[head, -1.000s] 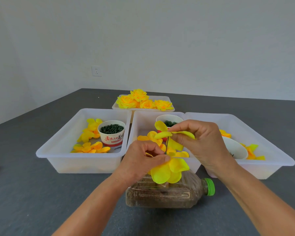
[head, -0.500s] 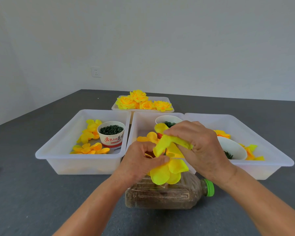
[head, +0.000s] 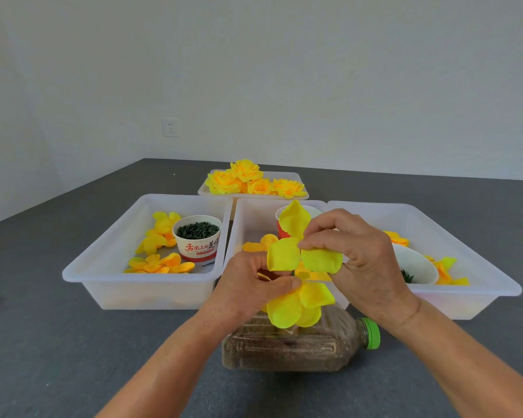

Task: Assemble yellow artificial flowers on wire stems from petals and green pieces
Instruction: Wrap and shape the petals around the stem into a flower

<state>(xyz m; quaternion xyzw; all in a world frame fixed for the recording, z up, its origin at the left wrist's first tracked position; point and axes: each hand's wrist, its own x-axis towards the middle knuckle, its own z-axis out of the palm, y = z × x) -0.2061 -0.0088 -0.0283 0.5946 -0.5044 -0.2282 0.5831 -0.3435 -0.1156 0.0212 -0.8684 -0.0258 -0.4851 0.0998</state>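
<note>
Finished flowers (head: 248, 181) fill the 12 o'clock tray (head: 298, 179). Left hand (head: 251, 288) pinches the half-built flower (head: 296, 306); right hand (head: 357, 254) pinches another petal layer (head: 302, 254), still to seat.

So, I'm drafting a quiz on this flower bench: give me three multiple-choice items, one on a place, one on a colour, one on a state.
1. Where do the finished flowers lie?
A. far tray
B. left bin
C. on the bottle

2. What colour is the bottle cap?
A. red
B. green
C. white

3. What is the right hand doing?
A. resting flat
B. hanging idle
C. pinching a yellow petal piece

Key: 1 A, they are heaped in the tray behind the bins; 2 B, the cap is bright green; 3 C, thumb and fingers meet at the piece's centre.
</note>
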